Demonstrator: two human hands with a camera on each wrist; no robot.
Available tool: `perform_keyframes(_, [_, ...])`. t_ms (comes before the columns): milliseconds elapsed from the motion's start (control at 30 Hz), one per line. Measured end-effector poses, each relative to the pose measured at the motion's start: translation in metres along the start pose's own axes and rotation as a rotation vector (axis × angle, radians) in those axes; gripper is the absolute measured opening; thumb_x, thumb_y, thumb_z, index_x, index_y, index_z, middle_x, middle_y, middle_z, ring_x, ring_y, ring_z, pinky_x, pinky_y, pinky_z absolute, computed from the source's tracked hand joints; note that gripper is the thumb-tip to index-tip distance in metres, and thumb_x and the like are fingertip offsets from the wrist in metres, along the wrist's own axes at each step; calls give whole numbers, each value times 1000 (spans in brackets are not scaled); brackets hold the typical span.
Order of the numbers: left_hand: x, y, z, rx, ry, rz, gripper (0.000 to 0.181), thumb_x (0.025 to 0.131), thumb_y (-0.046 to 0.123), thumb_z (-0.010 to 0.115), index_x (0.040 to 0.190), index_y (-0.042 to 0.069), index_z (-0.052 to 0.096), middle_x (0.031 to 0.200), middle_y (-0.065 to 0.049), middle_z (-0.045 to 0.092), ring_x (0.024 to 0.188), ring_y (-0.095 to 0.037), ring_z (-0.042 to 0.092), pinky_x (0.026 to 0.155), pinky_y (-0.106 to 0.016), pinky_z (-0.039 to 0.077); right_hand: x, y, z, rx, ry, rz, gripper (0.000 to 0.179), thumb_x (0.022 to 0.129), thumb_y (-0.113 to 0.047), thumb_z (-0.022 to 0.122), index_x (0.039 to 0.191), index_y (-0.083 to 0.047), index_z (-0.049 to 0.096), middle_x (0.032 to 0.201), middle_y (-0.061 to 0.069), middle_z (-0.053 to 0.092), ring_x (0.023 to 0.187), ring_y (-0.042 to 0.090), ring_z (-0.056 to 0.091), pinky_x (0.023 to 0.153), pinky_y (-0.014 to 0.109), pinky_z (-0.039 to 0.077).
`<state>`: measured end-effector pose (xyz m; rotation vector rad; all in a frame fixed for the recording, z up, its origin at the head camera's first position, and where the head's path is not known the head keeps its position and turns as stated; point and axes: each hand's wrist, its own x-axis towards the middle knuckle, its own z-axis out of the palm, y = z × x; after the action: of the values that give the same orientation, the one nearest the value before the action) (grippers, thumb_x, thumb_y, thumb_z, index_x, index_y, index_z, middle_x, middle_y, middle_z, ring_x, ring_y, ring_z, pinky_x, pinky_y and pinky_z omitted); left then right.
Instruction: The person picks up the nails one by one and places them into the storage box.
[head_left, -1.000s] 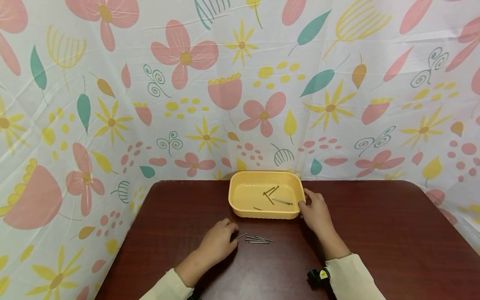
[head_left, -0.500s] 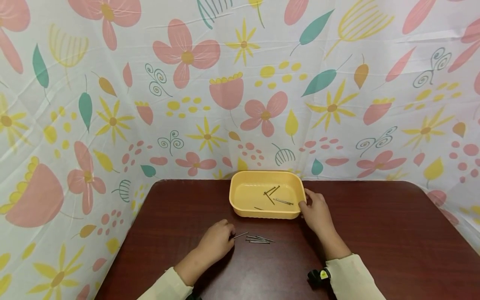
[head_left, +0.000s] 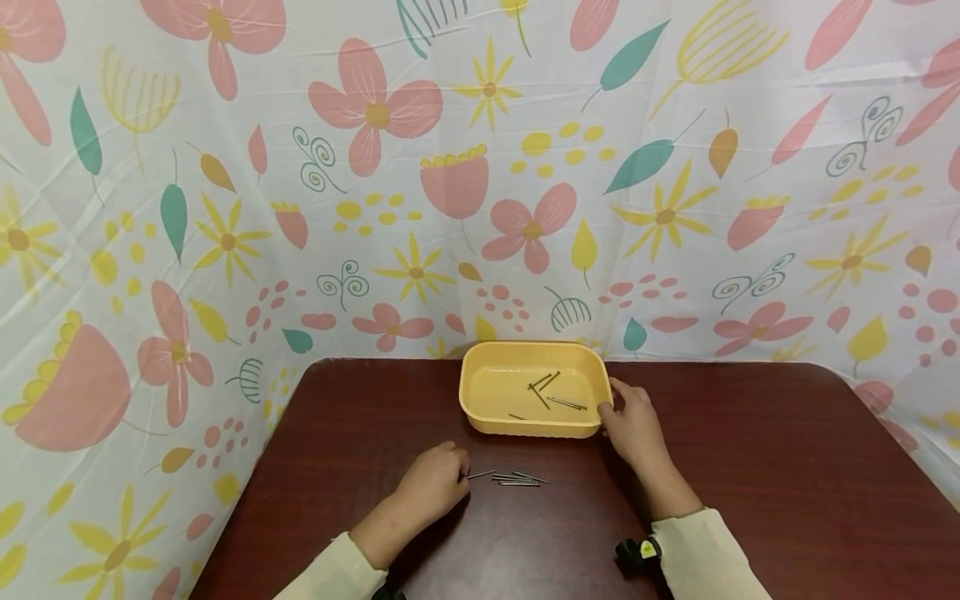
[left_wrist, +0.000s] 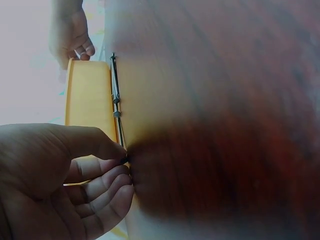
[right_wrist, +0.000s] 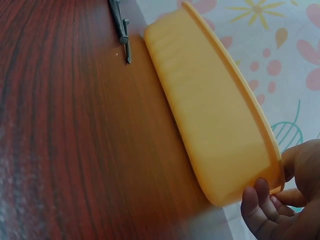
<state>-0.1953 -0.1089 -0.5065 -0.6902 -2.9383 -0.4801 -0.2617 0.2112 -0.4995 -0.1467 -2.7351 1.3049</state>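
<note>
My left hand (head_left: 433,481) pinches a nail (head_left: 482,474) by one end between thumb and forefinger, low over the table. The nail's other end points right, toward a small pile of loose nails (head_left: 517,479). In the left wrist view the pinched end shows dark at the fingertips (left_wrist: 120,159), other fingers curled below. My right hand (head_left: 633,425) grips the right end of a yellow plastic tray (head_left: 536,429), thumb near the rim and fingers against the outer wall (right_wrist: 252,202). Several nails (head_left: 566,403) lie scattered inside the tray.
The dark red-brown table (head_left: 360,408) has rounded far corners. A floral curtain (head_left: 450,208) hangs right behind its back edge, close to the tray. A black strapped device (head_left: 636,552) sits at the right sleeve's cuff.
My left hand has drawn slightly left, away from the pile. The nail's free end has dipped, so it slants less. The right hand and tray stay in place.
</note>
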Motion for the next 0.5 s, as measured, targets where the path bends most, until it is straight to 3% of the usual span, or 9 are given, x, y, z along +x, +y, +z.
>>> perform_keyframes(267, [0,1,0,-2,-40,-24,10,75,6,72,74,10,63,76,2,53,64,-9,49,59,-23,42,0,1,0,2,-10,8,58,97,-14,49,151,5,39,134,26,43,68,16,60,59,24,55])
perform_keyframes(500, [1,0,0,3,-39,-20,15,73,8,72,70,11,58,74,3,51,60,-9,44,56,-23,40,1,2,2,-1,-4,-8,58,97,-14,49,151,5,41,132,26,44,66,14,61,59,24,54])
